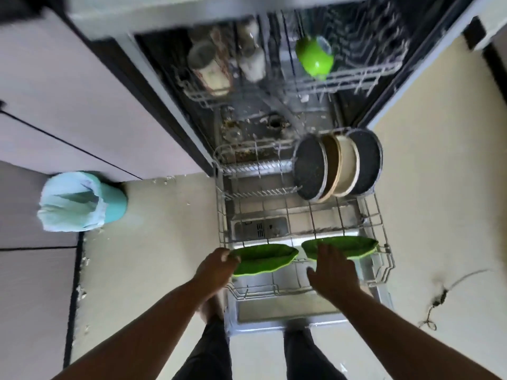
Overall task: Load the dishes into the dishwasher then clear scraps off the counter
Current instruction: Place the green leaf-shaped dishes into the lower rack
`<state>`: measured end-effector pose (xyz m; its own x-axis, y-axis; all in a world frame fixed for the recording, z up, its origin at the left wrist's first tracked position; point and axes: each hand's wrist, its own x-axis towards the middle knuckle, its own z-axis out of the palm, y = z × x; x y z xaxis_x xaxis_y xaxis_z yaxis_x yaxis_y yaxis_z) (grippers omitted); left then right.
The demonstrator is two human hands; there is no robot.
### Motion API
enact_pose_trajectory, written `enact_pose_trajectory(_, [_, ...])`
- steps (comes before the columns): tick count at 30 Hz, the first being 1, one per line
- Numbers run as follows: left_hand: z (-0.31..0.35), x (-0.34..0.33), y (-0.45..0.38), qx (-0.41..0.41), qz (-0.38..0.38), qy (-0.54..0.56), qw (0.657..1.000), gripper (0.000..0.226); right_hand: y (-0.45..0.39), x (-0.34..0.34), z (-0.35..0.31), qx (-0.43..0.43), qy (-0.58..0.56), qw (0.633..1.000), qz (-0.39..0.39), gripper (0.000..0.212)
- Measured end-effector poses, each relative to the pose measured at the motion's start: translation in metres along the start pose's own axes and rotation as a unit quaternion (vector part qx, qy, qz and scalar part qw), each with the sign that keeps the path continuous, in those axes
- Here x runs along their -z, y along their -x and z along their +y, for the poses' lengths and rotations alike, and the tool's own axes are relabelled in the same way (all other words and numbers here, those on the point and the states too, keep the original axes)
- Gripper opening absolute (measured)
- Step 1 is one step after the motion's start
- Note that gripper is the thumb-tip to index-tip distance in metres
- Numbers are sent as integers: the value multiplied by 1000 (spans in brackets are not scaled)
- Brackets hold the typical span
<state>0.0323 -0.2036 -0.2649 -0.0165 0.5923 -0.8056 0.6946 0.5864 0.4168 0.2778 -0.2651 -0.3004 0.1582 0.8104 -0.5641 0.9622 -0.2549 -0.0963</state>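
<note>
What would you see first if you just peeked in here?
The two bright green plates at the near edge of the lower rack: the left hand grips one, the right hand rests open by the other. Next, the green cup in the upper rack, and the four round plates standing on edge at the lower rack's far right.

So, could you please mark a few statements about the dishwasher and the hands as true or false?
1. The left hand grips a green plate. True.
2. The lower rack holds no plates at its far end. False: four round plates stand there on edge.
3. A green cup sits in the upper rack. True.
4. The right hand holds a fork. False: its open fingers are at a second green plate.
5. The bin stands right of the dishwasher. False: left.
</note>
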Motion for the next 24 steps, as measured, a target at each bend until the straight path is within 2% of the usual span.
enact_pose_trajectory(2, [-2, 18, 38, -52, 22, -121, 991, 50, 17, 22, -23, 60, 30, 998, -14, 66])
enact_pose_trajectory(5, [-11, 39, 87, -90, 47, -226, 969, 103, 34, 59, -69, 168, 90, 982, 7, 71])
enact_pose_trajectory(7, [-24, 60, 108, -109, 76, -278, 951, 123, 46, 96, -115, 238, 131, 962, -7, 72])
enact_pose_trajectory(10, [-34, 106, 130, -127, 142, -313, 930, 101, 61, 132, -187, 302, 143, 942, 29, 70])
enact_pose_trajectory(12, [-46, 141, 136, -123, 193, -308, 923, 81, 66, 149, -234, 317, 151, 933, 79, 68])
enact_pose_trajectory(14, [-68, 185, 137, -150, 244, -285, 915, 72, 73, 161, -284, 324, 147, 929, 108, 70])
enact_pose_trajectory(17, [-131, 272, 148, -163, 282, -302, 896, 74, 95, 165, -387, 339, 143, 918, 149, 73])
enact_pose_trajectory(20, [-183, 349, 167, -154, 365, -301, 868, 72, 114, 161, -477, 374, 153, 902, 150, 74])
enact_pose_trajectory(22, [-210, 394, 188, -121, 405, -277, 863, 65, 127, 166, -534, 407, 132, 885, 183, 73])
enact_pose_trajectory(24, [-228, 428, 202, -89, 436, -244, 862, 76, 147, 183, -579, 446, 108, 868, 192, 71])
